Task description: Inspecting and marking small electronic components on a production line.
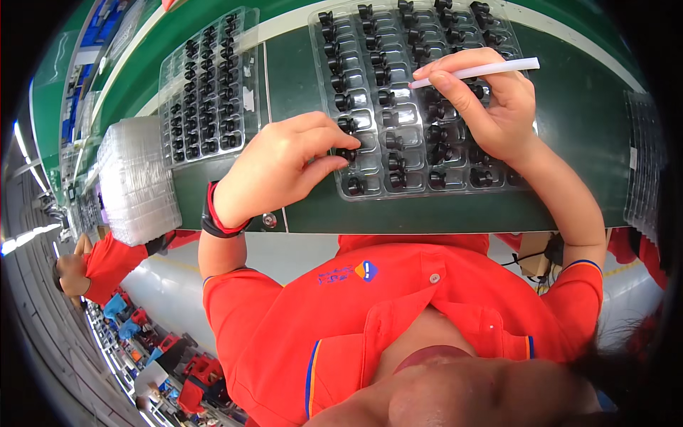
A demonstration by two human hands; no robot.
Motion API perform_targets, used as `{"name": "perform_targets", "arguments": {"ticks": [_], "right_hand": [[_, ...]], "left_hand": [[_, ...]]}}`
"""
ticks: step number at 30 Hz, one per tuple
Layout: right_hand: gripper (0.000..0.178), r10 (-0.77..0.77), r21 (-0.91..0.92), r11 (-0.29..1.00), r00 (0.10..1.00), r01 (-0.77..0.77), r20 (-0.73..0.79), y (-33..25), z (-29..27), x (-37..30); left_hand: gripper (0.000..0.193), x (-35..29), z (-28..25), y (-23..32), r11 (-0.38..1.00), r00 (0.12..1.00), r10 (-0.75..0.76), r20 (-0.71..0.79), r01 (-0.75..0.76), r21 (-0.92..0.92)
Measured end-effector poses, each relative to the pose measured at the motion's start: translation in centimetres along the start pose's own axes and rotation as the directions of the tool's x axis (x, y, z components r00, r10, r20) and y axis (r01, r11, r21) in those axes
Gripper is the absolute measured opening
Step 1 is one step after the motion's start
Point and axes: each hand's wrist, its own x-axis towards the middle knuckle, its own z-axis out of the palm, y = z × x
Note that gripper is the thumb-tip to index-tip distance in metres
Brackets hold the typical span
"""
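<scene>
A clear plastic tray (410, 186) with rows of small pockets lies in front of me on the dark green bench. Small black round parts, like lens barrels, sit in most of its pockets. My left hand (292, 160) is over the tray's left edge, its thumb and fingertips pinched on one black lens barrel (346, 154). My right hand (491, 107) is above the middle columns and holds a slim white pen-like stick (498, 67). The stick's pinkish tip points left, over the pockets near the tray's middle.
Further left lies a second clear tray (238, 107) filled with similar black parts. Beside it, a tall stack of clear trays (139, 181) stands at the bench edge. More stacked trays (642, 164) are at the far right. A person in red (110, 267) is in the left background.
</scene>
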Motion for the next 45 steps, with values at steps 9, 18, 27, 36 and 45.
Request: {"name": "perform_targets", "arguments": {"ticks": [9, 18, 27, 36, 45], "right_hand": [[0.006, 0.055, -0.061, 0.997, 0.998, -0.052, 0.041, -0.5, -0.1, -0.3], [0.006, 0.045, -0.079, 0.996, 0.998, -0.042, 0.036, -0.7, -0.1, -0.1], [0.006, 0.085, 0.015, 0.996, 0.996, -0.085, -0.021, -0.6, -0.3, -0.2], [0.008, 0.12, 0.037, 0.992, 0.993, -0.119, -0.02, -0.8, 0.0, 0.0], [0.007, 0.113, -0.067, 0.991, 0.994, -0.112, 0.005, -0.4, 0.2, 0.3]], "left_hand": [[0.015, -0.6, 2.1, 0.7, 0.984, 0.981, 0.036, -0.19, -0.001, 0.179], [0.022, -1.4, 3.1, 0.5, 0.999, 0.997, 0.038, 0.06, -0.037, -0.026], [0.027, 1.8, 0.5, 0.8, 0.918, 0.98, -0.053, -0.192, -0.027, -0.395], [0.028, 6.6, 3.7, -1.4, 0.554, 0.96, -0.251, -0.124, 0.038, -0.832], [0.027, 6.9, 4.2, -2.0, 0.532, 0.96, -0.26, -0.108, 0.049, -0.845]]}}
